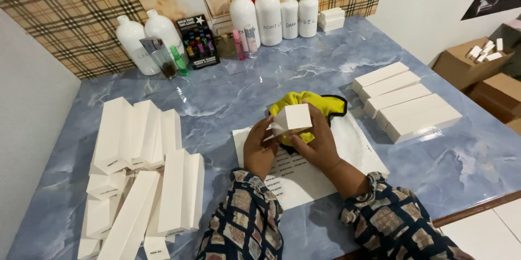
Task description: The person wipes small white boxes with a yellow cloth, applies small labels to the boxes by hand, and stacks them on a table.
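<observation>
Holding a small white box (293, 117) between both hands, I have it raised just above the sheet of paper (358, 154) on the blue marbled table (228, 92). My left hand (259, 149) pinches its near end flap; my right hand (317, 143) clasps it from below, fingers (297, 142) curled around. A yellow cloth (304, 101) lies just behind.

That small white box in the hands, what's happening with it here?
A person holds a small white cardboard box with both hands, left hand and right hand, above a white printed paper sheet and a yellow cloth on the blue marble-patterned table. Long white boxes lie stacked at left and right.
</observation>
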